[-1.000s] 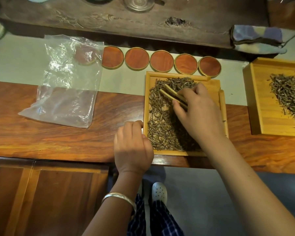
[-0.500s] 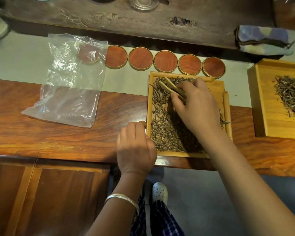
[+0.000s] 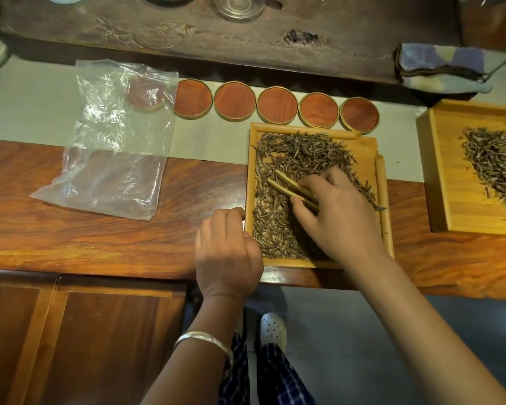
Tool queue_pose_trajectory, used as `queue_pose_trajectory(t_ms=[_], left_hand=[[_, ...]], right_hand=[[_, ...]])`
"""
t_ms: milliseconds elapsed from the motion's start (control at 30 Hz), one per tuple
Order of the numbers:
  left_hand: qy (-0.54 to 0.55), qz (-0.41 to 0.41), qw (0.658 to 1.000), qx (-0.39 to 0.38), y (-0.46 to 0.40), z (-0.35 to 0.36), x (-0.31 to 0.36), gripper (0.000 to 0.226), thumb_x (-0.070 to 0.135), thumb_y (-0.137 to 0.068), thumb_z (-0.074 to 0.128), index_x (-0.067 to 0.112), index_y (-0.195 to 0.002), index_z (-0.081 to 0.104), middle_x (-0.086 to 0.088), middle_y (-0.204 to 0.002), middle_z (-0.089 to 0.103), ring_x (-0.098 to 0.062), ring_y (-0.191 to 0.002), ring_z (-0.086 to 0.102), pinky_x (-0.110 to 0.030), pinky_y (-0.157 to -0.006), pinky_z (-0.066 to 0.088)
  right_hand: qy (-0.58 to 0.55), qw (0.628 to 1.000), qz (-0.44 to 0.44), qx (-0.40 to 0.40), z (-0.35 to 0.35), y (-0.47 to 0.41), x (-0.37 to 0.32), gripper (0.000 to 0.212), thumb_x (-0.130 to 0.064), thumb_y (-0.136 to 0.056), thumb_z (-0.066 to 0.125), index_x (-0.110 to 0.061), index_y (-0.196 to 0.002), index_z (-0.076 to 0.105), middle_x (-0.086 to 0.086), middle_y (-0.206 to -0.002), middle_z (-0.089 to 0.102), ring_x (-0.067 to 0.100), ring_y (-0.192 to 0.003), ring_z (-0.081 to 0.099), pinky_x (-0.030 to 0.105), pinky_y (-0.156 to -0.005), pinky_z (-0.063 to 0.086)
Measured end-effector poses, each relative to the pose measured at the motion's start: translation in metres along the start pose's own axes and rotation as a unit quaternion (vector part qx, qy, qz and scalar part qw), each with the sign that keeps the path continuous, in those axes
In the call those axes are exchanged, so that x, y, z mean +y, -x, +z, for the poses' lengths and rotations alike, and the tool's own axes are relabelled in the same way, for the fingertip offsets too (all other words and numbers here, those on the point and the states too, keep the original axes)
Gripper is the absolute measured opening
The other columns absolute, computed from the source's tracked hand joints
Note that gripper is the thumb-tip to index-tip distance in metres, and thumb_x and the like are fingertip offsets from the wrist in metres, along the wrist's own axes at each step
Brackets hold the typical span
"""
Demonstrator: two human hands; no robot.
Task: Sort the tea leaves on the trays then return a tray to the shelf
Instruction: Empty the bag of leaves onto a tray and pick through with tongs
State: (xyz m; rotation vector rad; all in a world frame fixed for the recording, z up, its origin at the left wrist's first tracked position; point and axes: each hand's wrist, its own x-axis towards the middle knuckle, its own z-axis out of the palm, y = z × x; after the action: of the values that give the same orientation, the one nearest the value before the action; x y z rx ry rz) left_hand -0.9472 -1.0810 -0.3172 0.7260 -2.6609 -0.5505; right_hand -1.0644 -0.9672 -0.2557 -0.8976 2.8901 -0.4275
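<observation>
A tray [image 3: 365, 147] of tea leaves [image 3: 298, 153] sits at the tabletop's [image 3: 114, 238] near edge, a second tray [image 3: 441, 176] to its right, a plastic bag [image 3: 114, 141] to its left, five round lids [image 3: 276, 105] lined up behind it and a folded cloth [image 3: 441, 68] farther back right.

We see a reddish wood table [image 3: 105, 238] spanning the view from 9 to 3 o'clock, a pale green runner [image 3: 27, 112] along its far half. At 12 o'clock lies a dark carved slab [image 3: 216, 33]. Cabinet doors [image 3: 100, 340] sit at 8 o'clock; grey floor [image 3: 362, 346] shows at 5 o'clock. The light is warm and even.
</observation>
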Motion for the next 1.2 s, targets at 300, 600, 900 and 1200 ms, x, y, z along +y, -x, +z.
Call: queue_pose_trajectory(t_ms=[300,600,900,1200], left_hand=[[0.001,-0.019,1.000,-0.010,-0.001,-0.001,0.003,0.019,0.014,-0.076,0.043,0.008,-0.090,0.055,-0.008,-0.080,0.048,-0.024,-0.070,0.042,-0.031,-0.064,0.029],[0.017,-0.026,0.999,-0.014,-0.002,-0.002,0.005,0.021,0.013,-0.075,0.044,0.008,-0.092,0.055,-0.006,-0.081,0.048,-0.015,-0.072,0.032,-0.023,-0.067,0.016],[0.020,-0.030,0.999,-0.016,-0.003,-0.001,0.005,0.019,0.014,-0.074,0.045,0.009,-0.091,0.053,-0.006,-0.081,0.047,-0.017,-0.072,0.034,-0.023,-0.067,0.014],[0.023,-0.029,0.999,-0.012,-0.003,0.000,0.004,0.021,0.015,-0.074,0.043,0.008,-0.091,0.054,-0.008,-0.082,0.050,-0.018,-0.074,0.034,-0.026,-0.066,0.017]], right_hand=[[-0.029,0.992,0.082,0.096,-0.018,-0.010,0.036,0.031,-0.035,-0.090,0.057,-0.015,-0.113,0.062,0.009,-0.100,0.054,0.026,-0.083,0.056,0.027,-0.063,0.038],[-0.017,0.995,0.069,0.071,-0.012,-0.006,0.025,0.031,-0.036,-0.090,0.057,-0.017,-0.114,0.062,0.006,-0.101,0.053,0.024,-0.081,0.056,0.026,-0.061,0.035],[-0.003,0.995,0.085,0.044,-0.009,-0.008,0.029,0.031,-0.037,-0.092,0.053,-0.015,-0.113,0.060,0.007,-0.101,0.052,0.027,-0.083,0.056,0.030,-0.061,0.041],[-0.004,0.992,0.102,0.068,-0.009,-0.004,0.044,0.031,-0.035,-0.090,0.058,-0.014,-0.112,0.062,0.010,-0.100,0.054,0.030,-0.083,0.058,0.028,-0.061,0.037]])
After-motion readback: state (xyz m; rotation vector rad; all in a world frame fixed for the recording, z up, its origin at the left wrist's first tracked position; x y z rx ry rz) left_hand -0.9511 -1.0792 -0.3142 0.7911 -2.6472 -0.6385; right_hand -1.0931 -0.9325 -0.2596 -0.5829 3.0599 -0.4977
